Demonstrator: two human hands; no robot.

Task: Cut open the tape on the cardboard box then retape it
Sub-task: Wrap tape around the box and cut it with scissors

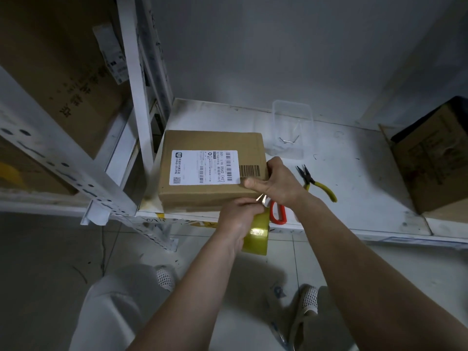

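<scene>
A brown cardboard box with a white shipping label lies on the white shelf, close to its front edge. My right hand rests on the box's near right corner, thumb stretched along the top edge. My left hand grips a yellowish roll of tape just below the box's front face, fingers pinching near the box edge. Red-handled scissors lie on the shelf edge beside the roll, their blades partly hidden by my hands.
Yellow-handled pliers lie on the shelf to the right of my right hand. A clear plastic tub stands behind the box. An open cardboard carton sits at far right. A white shelf post rises left of the box.
</scene>
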